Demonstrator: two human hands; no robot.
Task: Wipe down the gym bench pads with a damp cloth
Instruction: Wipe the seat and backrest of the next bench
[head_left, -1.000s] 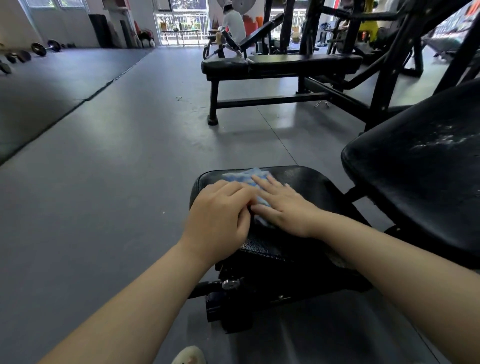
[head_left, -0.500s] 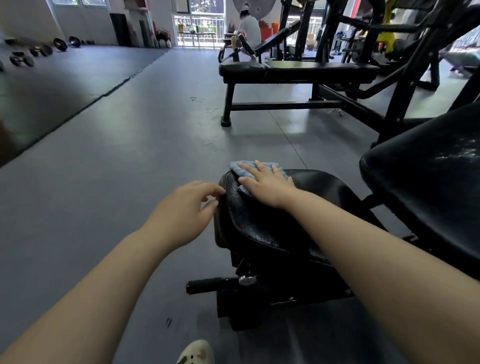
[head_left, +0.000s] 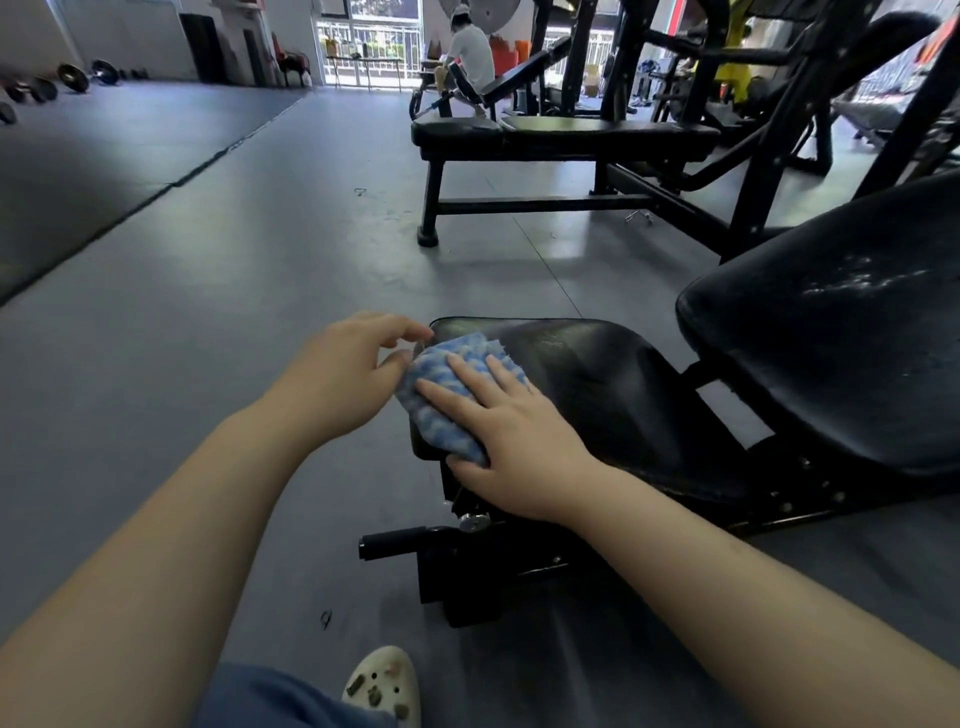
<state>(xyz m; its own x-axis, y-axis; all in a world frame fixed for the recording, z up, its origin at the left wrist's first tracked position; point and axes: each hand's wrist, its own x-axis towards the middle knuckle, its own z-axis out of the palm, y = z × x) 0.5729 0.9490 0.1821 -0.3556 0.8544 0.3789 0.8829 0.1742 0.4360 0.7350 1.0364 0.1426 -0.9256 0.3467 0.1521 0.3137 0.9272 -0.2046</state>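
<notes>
right hand (head_left: 511, 441) flat on blue cloth (head_left: 447, 395) at seat pad (head_left: 597, 374) left edge; left hand (head_left: 348, 374) loose beside; cloth could slip off edge.

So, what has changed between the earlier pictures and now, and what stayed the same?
The blue cloth slid from the seat pad's top to its near-left edge, under the flat right hand. The left hand, beside the pad half a second ago, came back, thumb and fingertips touching the cloth's edge. The seat pad and back pad did not move.
</notes>
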